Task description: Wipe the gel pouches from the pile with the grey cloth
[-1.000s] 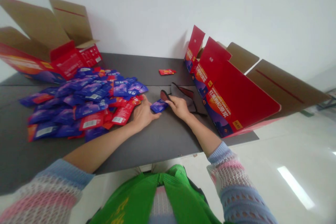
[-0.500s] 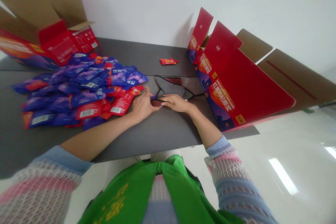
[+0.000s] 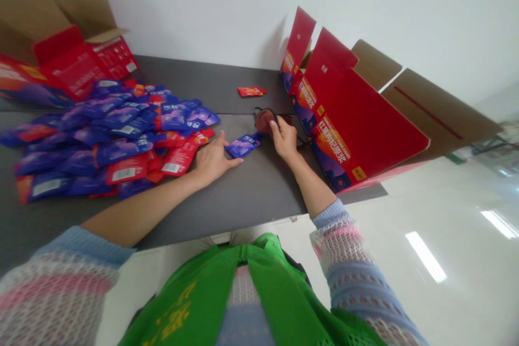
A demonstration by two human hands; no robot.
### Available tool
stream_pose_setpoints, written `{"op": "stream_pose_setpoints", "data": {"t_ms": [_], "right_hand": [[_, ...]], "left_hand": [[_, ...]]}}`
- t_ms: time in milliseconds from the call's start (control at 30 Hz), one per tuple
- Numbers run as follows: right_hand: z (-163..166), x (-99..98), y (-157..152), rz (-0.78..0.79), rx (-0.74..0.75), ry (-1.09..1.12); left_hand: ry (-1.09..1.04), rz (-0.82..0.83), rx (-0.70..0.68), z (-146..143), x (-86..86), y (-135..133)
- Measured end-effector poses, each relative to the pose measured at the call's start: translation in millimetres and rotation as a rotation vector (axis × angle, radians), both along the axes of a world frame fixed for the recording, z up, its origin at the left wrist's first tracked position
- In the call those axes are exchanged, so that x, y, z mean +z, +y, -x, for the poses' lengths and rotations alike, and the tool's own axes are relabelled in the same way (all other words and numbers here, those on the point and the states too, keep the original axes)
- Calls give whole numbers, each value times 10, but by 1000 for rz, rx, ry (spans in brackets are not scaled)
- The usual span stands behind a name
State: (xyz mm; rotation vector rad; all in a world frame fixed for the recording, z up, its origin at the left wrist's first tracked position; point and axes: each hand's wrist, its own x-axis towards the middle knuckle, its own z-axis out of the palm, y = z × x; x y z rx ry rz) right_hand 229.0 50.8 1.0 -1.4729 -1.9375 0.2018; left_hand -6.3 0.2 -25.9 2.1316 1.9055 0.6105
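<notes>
My left hand (image 3: 213,159) lies flat on the grey table (image 3: 243,194), fingers spread, its thumb by a blue sachet (image 3: 243,145) that rests on the tabletop. My right hand (image 3: 284,138) is just right of that sachet, fingers curled on a dark red-lined pouch (image 3: 265,118) bunched up beyond it. A big heap of blue and red sachets (image 3: 109,138) spreads out to the left of my left hand.
A large red carton (image 3: 357,119) with open brown flaps lies on its side at the right. Another open red carton (image 3: 65,59) stands at the far left. One red sachet (image 3: 249,91) lies alone near the wall. The table's front edge runs just before my forearms.
The dark pouch, spread flat before, is now bunched up further back under my right hand. The blue sachet now lies uncovered between my hands. My left hand has opened flat.
</notes>
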Motion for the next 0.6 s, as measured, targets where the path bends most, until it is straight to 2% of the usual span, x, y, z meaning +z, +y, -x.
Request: {"op": "stream_pose_setpoints", "data": {"t_ms": [67,167,267,400,467,600], "right_hand": [[27,49,-56,-42,-25,99],[154,62,-193,-31,67,116],[362,-43,-322,54,304,-33],[573,-212,-351,70,636,-290],[595,-231,-314,95,682,-357],[545,-174,-239,160,669,-371]], "left_hand": [[-24,4,-1,-6,4,0],[-45,23,16,-18,7,-2],[-32,34,44,-19,5,5],[-15,47,24,7,-9,36],[-22,50,1,19,-12,49],[-14,40,-21,19,-2,50]]}}
